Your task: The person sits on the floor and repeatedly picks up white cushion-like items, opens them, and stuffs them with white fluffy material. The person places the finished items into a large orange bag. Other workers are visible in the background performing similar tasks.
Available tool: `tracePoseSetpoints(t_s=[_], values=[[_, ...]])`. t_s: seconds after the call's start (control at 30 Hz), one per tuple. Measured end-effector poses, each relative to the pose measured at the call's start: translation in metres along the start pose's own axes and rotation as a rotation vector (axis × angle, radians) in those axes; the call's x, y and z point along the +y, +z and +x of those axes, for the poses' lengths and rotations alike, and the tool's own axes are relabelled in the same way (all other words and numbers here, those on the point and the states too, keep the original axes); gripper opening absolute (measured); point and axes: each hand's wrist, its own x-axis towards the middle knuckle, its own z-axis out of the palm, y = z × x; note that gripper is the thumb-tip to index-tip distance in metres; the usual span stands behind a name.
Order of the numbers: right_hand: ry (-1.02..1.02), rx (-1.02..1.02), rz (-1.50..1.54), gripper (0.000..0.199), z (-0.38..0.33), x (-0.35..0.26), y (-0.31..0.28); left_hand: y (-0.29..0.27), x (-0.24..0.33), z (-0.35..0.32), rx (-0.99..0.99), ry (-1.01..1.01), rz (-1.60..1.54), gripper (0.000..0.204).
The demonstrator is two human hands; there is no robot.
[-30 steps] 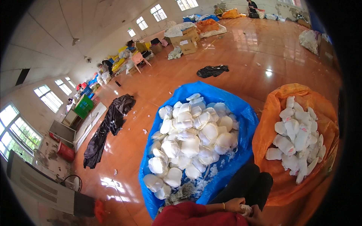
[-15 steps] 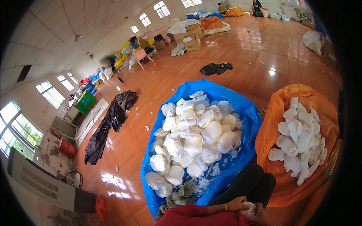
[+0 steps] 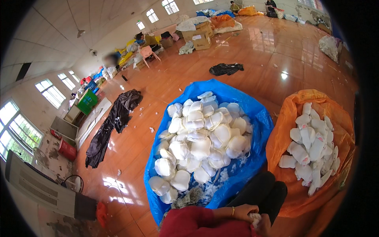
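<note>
I have the left hand (image 3: 245, 212) and right hand (image 3: 264, 226) together near the dark knees (image 3: 256, 189), the grip of both closed on a white piece (image 3: 256, 218) between them (most of it is hidden from me). Ahead of the hands I see white pads (image 3: 197, 144) heaped on the blue sheet (image 3: 258, 112) with loose fluff (image 3: 213, 192) at the near side, and to the right slim white shapes (image 3: 310, 148), a few marked pink, lie in the orange sack (image 3: 279, 130).

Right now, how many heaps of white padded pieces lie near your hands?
2: the larger heap on the blue sheet, ahead; the smaller heap on the orange sheet, to the right. Any behind the red sleeve would be hidden.
</note>
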Motion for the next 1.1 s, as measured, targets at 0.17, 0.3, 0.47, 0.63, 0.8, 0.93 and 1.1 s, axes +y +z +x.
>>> tracePoseSetpoints(t_s=[0.17, 0.3, 0.47, 0.63, 0.8, 0.93, 1.1], values=[[-0.110, 0.081, -0.326, 0.025, -0.004, -0.021, 0.010, 0.001, -0.011, 0.010, -0.034, 0.143, 0.319, 0.041], [-0.125, 0.126, -0.402, 0.030, -0.008, -0.018, 0.013, 0.005, -0.011, 0.012, -0.066, 0.109, 0.275, 0.040], [-0.147, 0.145, -0.427, 0.036, -0.013, -0.013, 0.013, 0.028, -0.036, 0.021, -0.038, 0.112, 0.258, 0.038], [-0.146, 0.151, -0.367, 0.042, -0.017, -0.007, 0.012, 0.049, -0.053, 0.020, 0.110, 0.139, 0.208, 0.037], [-0.221, -0.003, -0.271, 0.051, -0.021, 0.005, -0.017, 0.016, -0.030, 0.006, 0.050, 0.077, 0.098, 0.036], [-0.152, -0.144, -0.145, 0.063, -0.022, 0.015, -0.057, 0.007, -0.018, 0.007, 0.062, 0.107, 0.127, 0.036], [-0.130, -0.175, 0.066, 0.084, -0.006, -0.041, -0.051, -0.004, -0.001, 0.010, 0.171, 0.048, -0.026, 0.029]])
